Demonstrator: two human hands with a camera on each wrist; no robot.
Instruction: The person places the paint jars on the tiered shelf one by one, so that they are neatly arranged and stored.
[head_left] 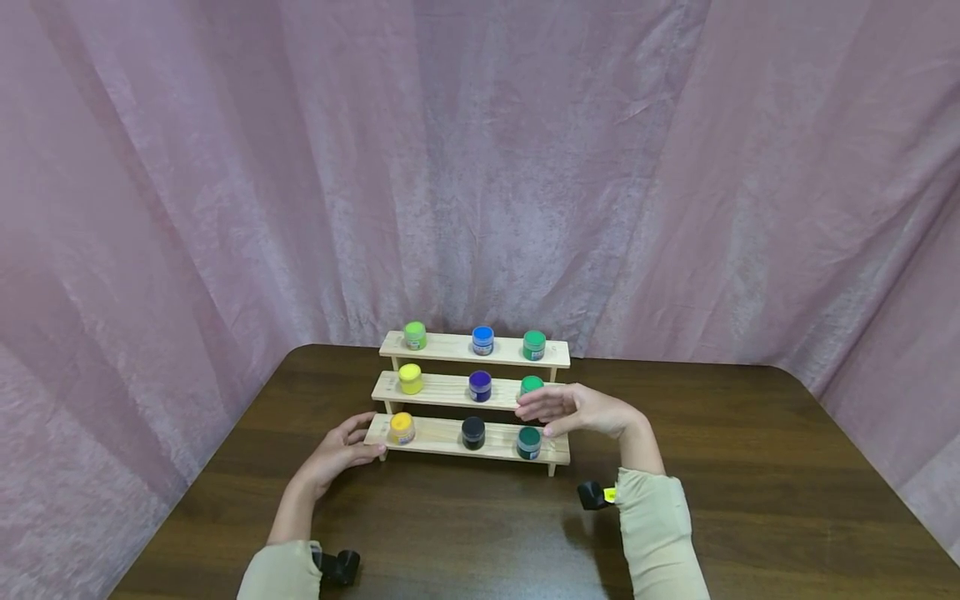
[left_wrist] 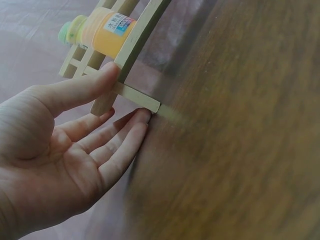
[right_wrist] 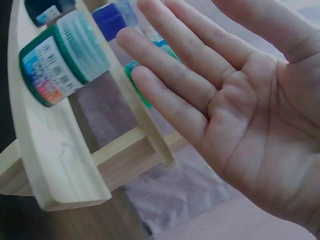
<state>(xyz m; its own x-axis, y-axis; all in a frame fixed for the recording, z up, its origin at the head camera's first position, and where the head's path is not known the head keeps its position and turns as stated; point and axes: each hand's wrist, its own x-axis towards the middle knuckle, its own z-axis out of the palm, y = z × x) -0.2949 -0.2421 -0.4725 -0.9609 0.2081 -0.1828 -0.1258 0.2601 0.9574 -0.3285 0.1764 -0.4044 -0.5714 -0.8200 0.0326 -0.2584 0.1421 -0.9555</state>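
Observation:
A three-tier wooden rack (head_left: pixel 438 433) stands on the table, with small paint jars along each tier. My left hand (head_left: pixel 339 454) holds the left end of the lowest tier, thumb at its front edge and fingers around the end, close to a yellow-orange paint jar (left_wrist: pixel 107 31). Over the rack's right end, my right hand (head_left: pixel 581 412) is held with fingers extended and nothing in it. Its thumb is near a dark green paint jar (head_left: pixel 528 443), and its fingers partly cover a green paint jar (head_left: pixel 531 384) on the middle tier. A black-lidded paint jar (head_left: pixel 473 433) sits mid-tier below.
On the middle tier are a yellow jar (head_left: pixel 410 378) and a purple jar (head_left: pixel 480 386). The top tier carries a light green jar (head_left: pixel 415 336), a blue jar (head_left: pixel 483 340) and a green jar (head_left: pixel 534 345). A pink curtain (head_left: pixel 495 167) hangs behind the brown table (head_left: pixel 750 467).

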